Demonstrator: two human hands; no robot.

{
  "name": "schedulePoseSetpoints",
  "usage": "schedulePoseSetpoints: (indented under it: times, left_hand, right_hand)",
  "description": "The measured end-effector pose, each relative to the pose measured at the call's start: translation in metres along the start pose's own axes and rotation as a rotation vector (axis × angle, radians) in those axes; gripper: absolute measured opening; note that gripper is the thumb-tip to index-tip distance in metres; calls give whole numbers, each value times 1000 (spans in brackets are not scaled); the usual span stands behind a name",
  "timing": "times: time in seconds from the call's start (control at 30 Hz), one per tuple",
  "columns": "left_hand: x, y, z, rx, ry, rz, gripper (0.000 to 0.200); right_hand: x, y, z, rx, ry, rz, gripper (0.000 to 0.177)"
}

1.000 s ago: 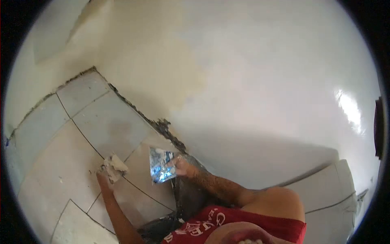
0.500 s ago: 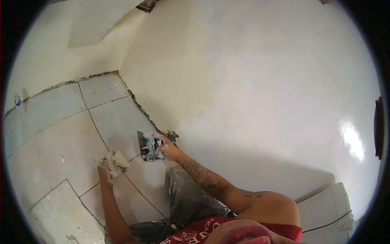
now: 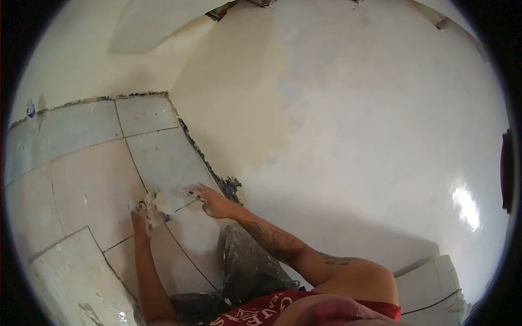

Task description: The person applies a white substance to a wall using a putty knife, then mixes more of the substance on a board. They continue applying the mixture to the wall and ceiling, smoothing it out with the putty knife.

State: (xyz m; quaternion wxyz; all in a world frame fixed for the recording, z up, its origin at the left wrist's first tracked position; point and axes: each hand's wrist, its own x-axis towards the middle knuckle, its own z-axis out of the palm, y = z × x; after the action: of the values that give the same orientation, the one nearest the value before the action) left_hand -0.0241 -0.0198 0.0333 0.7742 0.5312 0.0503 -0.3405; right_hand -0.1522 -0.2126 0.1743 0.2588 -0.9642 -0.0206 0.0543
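My left hand (image 3: 140, 217) is closed around a putty-smeared blade (image 3: 157, 206), held out low in front of me with a cream lump of putty on its face. My right hand (image 3: 213, 202) grips a wide putty knife (image 3: 191, 194), turned almost edge-on, so little of its blade shows. The knife's whitish edge points left towards the loaded blade, with a small gap that I cannot judge exactly. White smears coat the fingers of my right hand.
A wall (image 3: 359, 119), pale white with a cream patch (image 3: 239, 103), rises ahead and right. Grey and beige tiles (image 3: 92, 185) cover the floor, with a rough dark gap (image 3: 198, 149) along the wall. A small bottle (image 3: 31, 110) stands far left.
My right hand has moved slightly left and up, and its putty knife has turned from broad face to nearly edge-on. The left hand stays almost in place. The view has tilted slightly.
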Motion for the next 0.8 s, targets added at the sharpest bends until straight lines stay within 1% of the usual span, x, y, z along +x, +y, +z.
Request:
schedulePoseSetpoints:
  times: [0.07, 0.1, 0.17, 0.2, 0.23, 0.27, 0.3, 0.33, 0.37, 0.4, 0.43, 0.5, 0.57, 0.63, 0.73, 0.8]
  left_hand:
    - [27, -17, -5, 23, 58, -45, 36]
    - [36, -25, -7, 33, 96, -81, 36]
    - [2, 22, 13, 59, 87, -10, 37]
    - [-7, 32, 17, -51, 59, -19, 44]
    - [-18, 42, 20, -160, 33, -31, 51]
    - [-11, 30, 13, 106, -5, 107, 46]
    - [-5, 19, 5, 367, -5, 254, 41]
    - [-4, 25, 11, -200, 122, -146, 39]
    - [1, 11, -1, 8, 61, 72, 34]
    - [8, -3, -12, 205, 42, 299, 30]
    - [1, 22, 1, -295, 118, -209, 28]
    - [25, -3, -17, -202, -127, -65, 40]
    - [40, -20, -18, -3, -201, 75, 45]
    - [49, -39, -20, 305, -81, 178, 41]
    - [24, -3, -10, -177, 11, -130, 36]
    - [39, -33, -22, 903, 222, 625, 31]
  right_hand:
    - [9, -39, -22, -88, -78, -44, 71]
    - [10, -35, -25, -125, -54, -22, 70]
    - [4, -14, -7, -136, -60, 37, 67]
    - [1, 12, 1, -138, -102, 29, 67]
    - [2, -23, -5, -73, -4, -30, 62]
    - [3, -17, 0, 94, -19, 20, 65]
    - [0, -22, 3, -167, -6, 8, 67]
    - [6, -17, 6, -104, -44, -92, 69]
    - [15, -24, 11, -107, -62, -137, 70]
    - [18, -44, 14, -160, -52, -74, 71]
    - [25, -48, 20, -130, -68, -106, 70]
    - [33, -49, 26, -101, -82, -160, 69]
    - [33, -44, 35, -187, -1, -161, 66]
    - [41, -46, 42, -216, 56, -164, 64]
    - [46, -36, 50, -309, 96, -222, 63]
    - [44, -34, 57, -352, 93, -223, 63]
